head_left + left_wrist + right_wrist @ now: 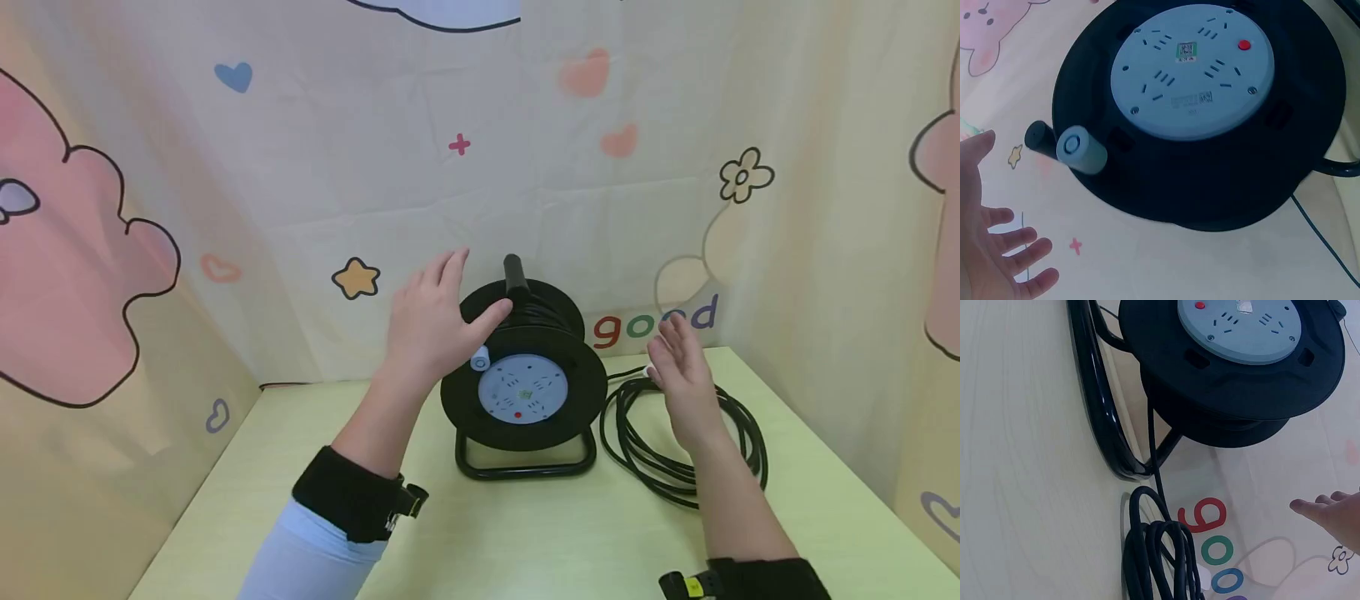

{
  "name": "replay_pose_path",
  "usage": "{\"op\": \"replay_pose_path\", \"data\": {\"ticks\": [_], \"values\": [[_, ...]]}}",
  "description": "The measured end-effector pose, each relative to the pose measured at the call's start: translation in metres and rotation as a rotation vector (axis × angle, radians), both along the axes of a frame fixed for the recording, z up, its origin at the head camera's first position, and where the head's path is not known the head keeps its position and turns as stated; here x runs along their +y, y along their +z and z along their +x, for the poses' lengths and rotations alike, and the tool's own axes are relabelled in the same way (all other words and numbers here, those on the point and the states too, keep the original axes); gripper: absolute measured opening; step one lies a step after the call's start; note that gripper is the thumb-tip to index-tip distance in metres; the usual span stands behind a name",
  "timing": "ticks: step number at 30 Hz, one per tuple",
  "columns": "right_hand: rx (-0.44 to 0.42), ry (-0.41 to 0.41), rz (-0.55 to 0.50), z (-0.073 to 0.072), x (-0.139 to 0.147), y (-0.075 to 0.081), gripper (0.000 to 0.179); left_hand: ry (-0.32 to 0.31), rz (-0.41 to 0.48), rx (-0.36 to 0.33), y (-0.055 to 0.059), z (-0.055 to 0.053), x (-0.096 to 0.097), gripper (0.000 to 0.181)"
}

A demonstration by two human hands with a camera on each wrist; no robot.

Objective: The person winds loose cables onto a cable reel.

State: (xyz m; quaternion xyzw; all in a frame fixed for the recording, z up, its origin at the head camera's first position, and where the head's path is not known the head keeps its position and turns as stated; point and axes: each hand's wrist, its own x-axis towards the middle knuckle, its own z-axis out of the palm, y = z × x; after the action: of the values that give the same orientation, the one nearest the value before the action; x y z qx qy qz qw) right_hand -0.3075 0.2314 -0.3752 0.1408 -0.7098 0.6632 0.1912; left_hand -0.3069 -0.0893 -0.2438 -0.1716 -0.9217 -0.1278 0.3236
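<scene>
A black cable reel (465, 408) with a pale blue socket panel (522, 389) stands upright on its tubular frame (525, 473) in the head view. My left hand (435, 321) is raised at the reel's left, fingers spread, overlapping its rim there. In the left wrist view that hand (997, 237) is apart from the reel's grey winding knob (1082, 150). To the right lies a coil of black cable (637, 454), joined to the reel. My right hand (684, 383) hovers over this coil with straight fingers, holding nothing.
The pale wooden table (420, 550) carries the reel and coil. A printed curtain (315, 167) hangs behind and along both sides. At the back left edge, a thin dark cord (285, 384) shows.
</scene>
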Motion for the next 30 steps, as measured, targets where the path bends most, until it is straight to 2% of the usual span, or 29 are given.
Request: {"op": "replay_pose_path", "data": {"ticks": [7, 11, 15, 18, 21, 25, 27, 30], "values": [[-0.061, 0.115, -0.211, -0.003, -0.010, 0.002, 0.069, 0.063, -0.104, -0.123, 0.007, -0.017, 0.027, 0.092], [-0.086, 0.171, -0.288, -0.007, -0.011, -0.001, 0.070, 0.100, -0.161, -0.190, 0.010, -0.027, 0.045, 0.095], [-0.119, 0.200, -0.335, -0.012, -0.011, -0.004, 0.071, 0.161, -0.223, -0.239, 0.010, -0.036, 0.063, 0.089], [-0.148, 0.217, -0.385, -0.015, -0.011, -0.008, 0.072, 0.210, -0.248, -0.268, 0.011, -0.040, 0.075, 0.077], [-0.178, 0.225, -0.429, -0.017, -0.013, -0.012, 0.074, 0.235, -0.231, -0.282, 0.014, -0.043, 0.084, 0.063], [-0.200, 0.235, -0.436, -0.020, -0.018, -0.017, 0.075, 0.254, -0.192, -0.304, 0.018, -0.045, 0.091, 0.043], [-0.201, 0.240, -0.427, -0.021, -0.020, -0.018, 0.074, 0.264, -0.188, -0.333, 0.020, -0.046, 0.093, 0.038], [-0.199, 0.242, -0.418, -0.022, -0.021, -0.019, 0.074, 0.273, -0.182, -0.382, 0.021, -0.045, 0.094, 0.042]]}}
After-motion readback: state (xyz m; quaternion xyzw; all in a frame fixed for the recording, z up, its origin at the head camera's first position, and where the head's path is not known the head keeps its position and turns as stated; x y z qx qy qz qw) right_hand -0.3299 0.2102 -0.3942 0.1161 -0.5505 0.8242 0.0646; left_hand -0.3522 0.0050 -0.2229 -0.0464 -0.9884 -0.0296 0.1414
